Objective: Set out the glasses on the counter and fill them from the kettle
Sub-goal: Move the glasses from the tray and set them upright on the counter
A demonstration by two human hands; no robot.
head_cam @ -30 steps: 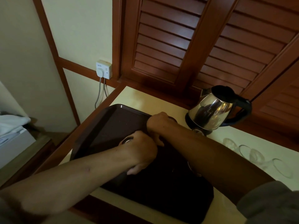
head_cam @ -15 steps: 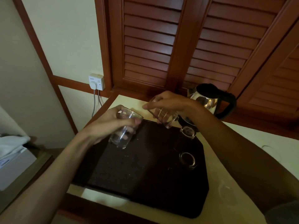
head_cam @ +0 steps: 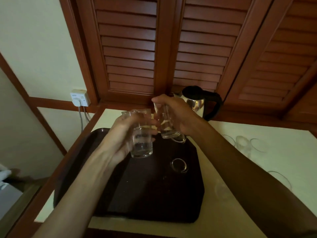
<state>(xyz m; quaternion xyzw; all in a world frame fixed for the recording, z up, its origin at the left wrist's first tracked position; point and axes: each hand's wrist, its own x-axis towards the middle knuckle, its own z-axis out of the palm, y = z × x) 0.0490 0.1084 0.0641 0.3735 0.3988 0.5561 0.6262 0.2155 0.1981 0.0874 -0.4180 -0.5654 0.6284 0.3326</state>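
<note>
My left hand (head_cam: 120, 136) holds a clear glass (head_cam: 141, 140) upright above the dark brown tray (head_cam: 137, 203). My right hand (head_cam: 178, 114) grips a second clear glass (head_cam: 165, 125) just to the right of it, the two glasses nearly touching. Two more glasses stand on the tray: one (head_cam: 179, 165) at its right side and one (head_cam: 180, 139) partly hidden under my right hand. The steel kettle (head_cam: 197, 103) with a black handle stands at the back of the cream counter (head_cam: 274, 162), behind my right hand.
Several clear glasses (head_cam: 243, 143) stand on the counter right of the tray, another glass (head_cam: 281, 179) nearer me. A wall socket (head_cam: 79, 100) with cables is at the back left. Louvred wooden doors (head_cam: 171, 48) rise behind the counter.
Both hands were down on the tray a second ago; they have since lifted a glass each and brought the glasses together above the tray's far end.
</note>
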